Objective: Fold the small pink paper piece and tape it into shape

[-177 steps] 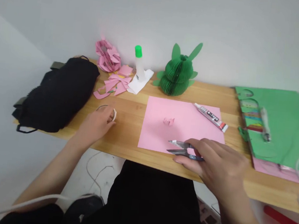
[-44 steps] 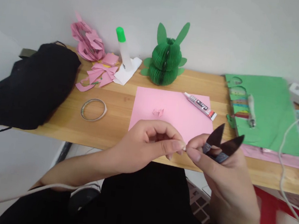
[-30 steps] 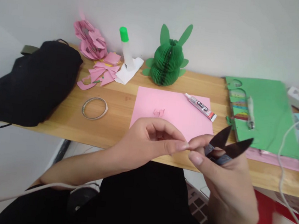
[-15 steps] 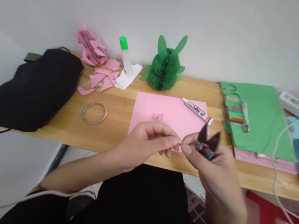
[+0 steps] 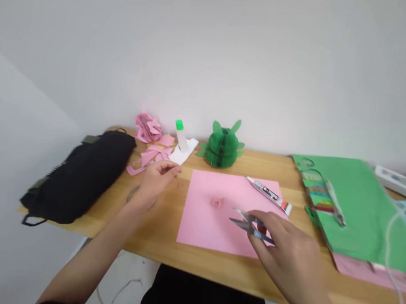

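My right hand (image 5: 288,255) is closed round small grey thread snips (image 5: 249,222), with their blades pointing left, low over a pink paper sheet (image 5: 209,232). A tiny folded pink piece (image 5: 216,202) lies on that sheet just left of the blades. My left hand (image 5: 153,184) reaches out over the wooden table (image 5: 165,235), left of the sheet. Its fingertips are pinched together, and what they hold is too small to make out. A ring of tape (image 5: 133,194) lies partly under that hand.
A glue tube (image 5: 270,196) lies on the sheet's far right corner. Along the wall stand a green honeycomb paper figure (image 5: 223,147), a green-capped glue bottle (image 5: 180,137) and pink paper scraps (image 5: 152,152). A black bag (image 5: 80,175) lies at the left, green paper (image 5: 359,202) with a pen (image 5: 334,210) at the right.
My hands have parted from in front of my chest. The left went out toward the tape ring, the right lowered the snips over the pink sheet. My head tilted up.
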`<state>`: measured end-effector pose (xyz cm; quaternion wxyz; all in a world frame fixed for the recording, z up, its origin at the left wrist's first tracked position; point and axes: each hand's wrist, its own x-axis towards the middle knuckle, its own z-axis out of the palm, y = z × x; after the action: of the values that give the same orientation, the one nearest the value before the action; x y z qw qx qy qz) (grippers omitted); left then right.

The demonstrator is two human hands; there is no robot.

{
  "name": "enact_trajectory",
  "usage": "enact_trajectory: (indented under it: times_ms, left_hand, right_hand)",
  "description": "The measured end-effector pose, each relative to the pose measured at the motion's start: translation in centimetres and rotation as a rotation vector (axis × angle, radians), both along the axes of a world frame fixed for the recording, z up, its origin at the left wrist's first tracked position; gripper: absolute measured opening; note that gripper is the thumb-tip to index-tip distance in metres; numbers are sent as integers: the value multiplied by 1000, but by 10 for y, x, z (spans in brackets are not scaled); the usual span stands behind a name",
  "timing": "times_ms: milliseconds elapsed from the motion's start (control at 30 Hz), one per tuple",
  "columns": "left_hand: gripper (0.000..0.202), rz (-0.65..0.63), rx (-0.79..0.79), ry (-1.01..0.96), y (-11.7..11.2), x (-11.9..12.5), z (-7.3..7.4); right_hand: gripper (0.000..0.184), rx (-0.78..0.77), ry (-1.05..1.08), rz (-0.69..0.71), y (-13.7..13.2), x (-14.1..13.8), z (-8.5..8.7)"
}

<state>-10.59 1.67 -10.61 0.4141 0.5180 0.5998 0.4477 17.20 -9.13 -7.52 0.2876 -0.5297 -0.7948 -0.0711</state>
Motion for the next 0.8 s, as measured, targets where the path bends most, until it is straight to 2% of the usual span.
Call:
enact_trajectory:
  times_ms: [67, 133, 233, 433, 567, 800]
  left_hand:
    - [22, 56, -6, 132, 24, -30, -6]
    - [25, 54, -39, 244, 43, -53, -9]
    - [30, 11, -92, 384, 65, -70, -14]
    - [32, -185, -133, 607, 94, -66, -24]
    - [32, -279, -160, 724, 100, -64, -24]
    - [33, -343, -155, 855, 103, -69, -19]
  right_hand:
    - [18, -40, 17, -13, 11, 2, -14]
    - [22, -70, 32, -57, 23, 3, -30]
    - [23, -111, 55, -103, 38, 3, -52]
    - [21, -231, 82, -174, 45, 5, -79]
    - [23, -276, 107, -196, 45, 8, -82]
    - [23, -298, 136, -196, 45, 7, -83]
